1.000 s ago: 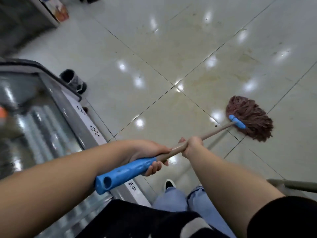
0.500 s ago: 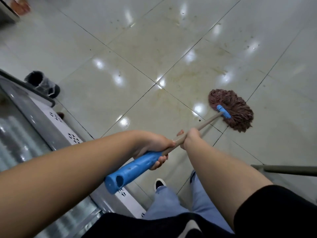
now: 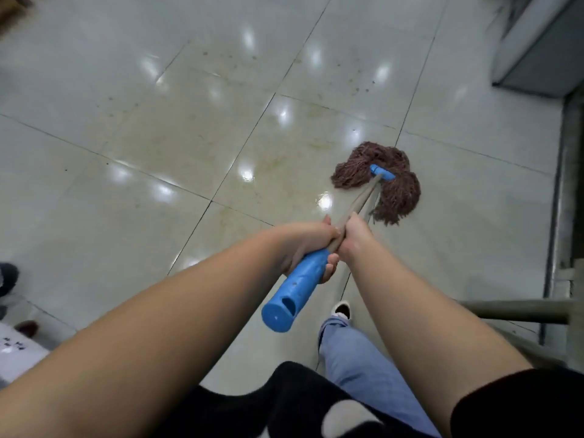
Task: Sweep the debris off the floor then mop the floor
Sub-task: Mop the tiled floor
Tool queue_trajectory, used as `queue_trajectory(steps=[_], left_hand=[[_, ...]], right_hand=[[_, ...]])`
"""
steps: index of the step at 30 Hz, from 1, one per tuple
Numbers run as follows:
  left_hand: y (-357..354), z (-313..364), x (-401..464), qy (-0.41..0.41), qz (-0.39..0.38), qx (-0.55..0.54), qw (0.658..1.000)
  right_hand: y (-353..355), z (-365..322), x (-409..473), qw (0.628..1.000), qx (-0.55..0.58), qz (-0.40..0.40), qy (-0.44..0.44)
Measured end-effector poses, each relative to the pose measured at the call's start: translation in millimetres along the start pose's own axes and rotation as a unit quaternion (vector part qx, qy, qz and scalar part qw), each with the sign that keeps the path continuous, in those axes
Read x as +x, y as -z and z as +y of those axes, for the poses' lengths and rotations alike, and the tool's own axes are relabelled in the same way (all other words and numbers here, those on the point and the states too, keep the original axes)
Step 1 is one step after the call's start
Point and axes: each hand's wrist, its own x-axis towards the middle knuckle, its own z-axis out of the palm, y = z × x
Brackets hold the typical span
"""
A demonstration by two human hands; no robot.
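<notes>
Head view, looking down past both forearms. Mop (image 3: 363,197): 1 long shaft, its axis running from the blue grip (image 3: 295,294) near the body, forward and to the right, down to the mop head (image 3: 395,191) on the floor (image 3: 158,147). Left hand (image 3: 311,245): fingers curled round the shaft where the blue grip ends, the grip's butt projecting back toward the camera. Right hand (image 3: 355,235): fingers wrapped on the bare shaft just ahead of the left, the 2 hands touching or nearly so; the right is the nearer to the mop head. Mop head: reddish-brown strands spread flat on the tile beside a grout line, held by a blue clamp (image 3: 382,172), ahead and right of both hands. Floor: glossy pale tiles with yellowish streaks and small dark specks ahead and left of the mop head; the tile near it looks wet. A shoe (image 3: 342,310) and a jeans leg (image 3: 363,358) lie below the hands; a dark frame (image 3: 565,184) stands along the right edge.

Judged stage: mopping, not sweeping. Streaked tiles lie left of the strands, so the next stroke probably swings the shaft leftward, the right hand steering and the left pivoting. Frame at right limits any swing that way.
</notes>
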Motion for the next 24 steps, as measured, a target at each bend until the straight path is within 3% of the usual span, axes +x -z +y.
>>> queue_trajectory(steps=[7, 11, 15, 19, 24], left_hand=[[-64, 146, 41, -0.01, -0.006, 0.01, 1.0], [-103, 192, 55, -0.003, -0.02, -0.017, 1.0], [-131, 243, 67, -0.038, -0.032, -0.092, 0.995], [-154, 294, 83, -0.042, -0.047, -0.119, 0.991], [-173, 379, 91, -0.016, -0.083, -0.126, 0.988]], right_hand=[[6, -150, 22, 0.995, -0.096, 0.021, 0.03], [19, -213, 37, 0.988, -0.136, 0.065, 0.033], [18, -278, 50, 0.97, -0.228, 0.074, 0.041], [17, -333, 54, 0.93, -0.356, 0.092, -0.008], [3, -418, 60, 0.919, -0.374, 0.126, -0.003]])
